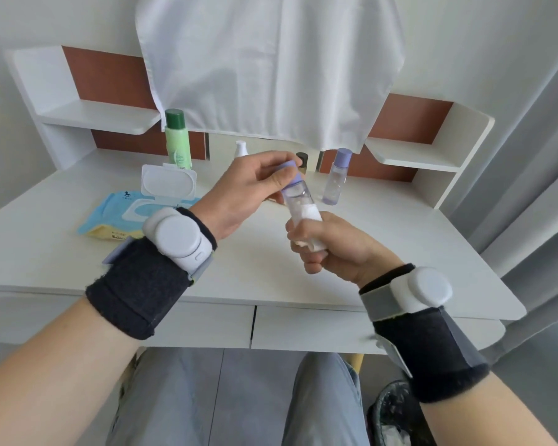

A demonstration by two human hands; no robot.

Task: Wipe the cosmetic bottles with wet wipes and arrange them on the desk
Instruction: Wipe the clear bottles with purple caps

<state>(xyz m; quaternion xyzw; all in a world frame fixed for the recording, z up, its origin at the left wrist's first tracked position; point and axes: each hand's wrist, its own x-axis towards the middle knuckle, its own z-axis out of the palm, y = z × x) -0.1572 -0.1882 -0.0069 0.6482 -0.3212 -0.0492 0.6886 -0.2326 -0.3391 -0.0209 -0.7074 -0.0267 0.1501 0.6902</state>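
While the left hand pinches the bottle cap, the right hand clasps a wipe round the bottle.

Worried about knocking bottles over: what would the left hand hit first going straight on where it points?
Likely the small dark-capped bottle just past the left hand; depth unclear, it might pass above.

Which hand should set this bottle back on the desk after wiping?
Left, probably. The left hand pinches the bottle by its cap, while the right hand grips the wipe wrapped round its base.
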